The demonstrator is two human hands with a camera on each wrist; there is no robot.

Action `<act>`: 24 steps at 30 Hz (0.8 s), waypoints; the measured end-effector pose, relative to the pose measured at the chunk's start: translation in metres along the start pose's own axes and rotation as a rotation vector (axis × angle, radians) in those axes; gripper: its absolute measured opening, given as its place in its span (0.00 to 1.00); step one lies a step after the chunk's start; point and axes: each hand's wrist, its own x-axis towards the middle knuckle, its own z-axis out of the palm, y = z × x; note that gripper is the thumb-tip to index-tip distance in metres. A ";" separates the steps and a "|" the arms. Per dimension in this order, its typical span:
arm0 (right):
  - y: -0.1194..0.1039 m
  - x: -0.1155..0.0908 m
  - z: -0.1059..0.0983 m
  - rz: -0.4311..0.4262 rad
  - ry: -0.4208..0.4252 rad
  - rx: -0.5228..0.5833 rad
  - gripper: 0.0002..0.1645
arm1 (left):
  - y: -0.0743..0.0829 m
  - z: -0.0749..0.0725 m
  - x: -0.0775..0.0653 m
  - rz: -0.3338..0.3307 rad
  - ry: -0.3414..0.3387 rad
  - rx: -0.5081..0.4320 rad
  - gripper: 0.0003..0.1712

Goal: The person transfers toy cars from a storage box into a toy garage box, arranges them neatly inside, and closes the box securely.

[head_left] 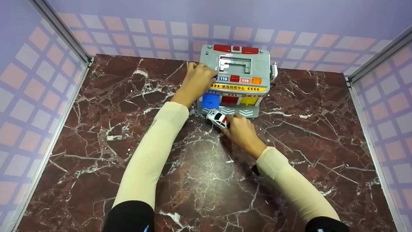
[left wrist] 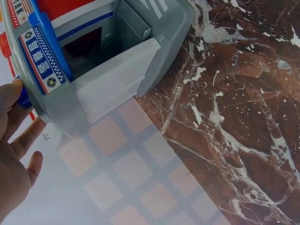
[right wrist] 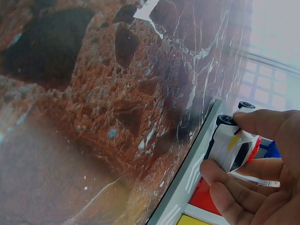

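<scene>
A grey toy emergency station (head_left: 262, 66) stands at the back of the marbled surface, with red, blue and yellow doors along its front. My left hand (head_left: 199, 79) is at its upper left corner; in the left wrist view a fingertip touches a blue button (left wrist: 23, 99), with the other fingers loosely extended. The blue door (left wrist: 52, 44) is swung outward, so the dark bay (left wrist: 89, 47) behind it shows. My right hand (head_left: 241, 130) pinches a white toy police car (head_left: 215, 116) between thumb and fingers, just before the blue door. The right wrist view shows the car's wheels (right wrist: 227, 120).
Red and orange buttons (head_left: 256, 80) line the station's roof edge. A small white part (head_left: 274, 71) sticks out from its right side. Purple walls with a square pattern (head_left: 222, 32) enclose the dark red marbled surface (head_left: 106, 135) at the back and both sides.
</scene>
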 end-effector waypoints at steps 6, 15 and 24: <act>-0.001 0.005 0.001 0.004 -0.009 -0.020 0.17 | 0.000 0.000 0.000 -0.002 -0.003 -0.003 0.17; -0.005 0.011 0.003 0.053 -0.025 -0.039 0.19 | 0.000 0.001 0.000 0.010 0.016 -0.013 0.17; -0.007 0.016 0.005 0.080 -0.036 -0.040 0.19 | 0.000 0.000 0.000 0.006 -0.007 -0.008 0.17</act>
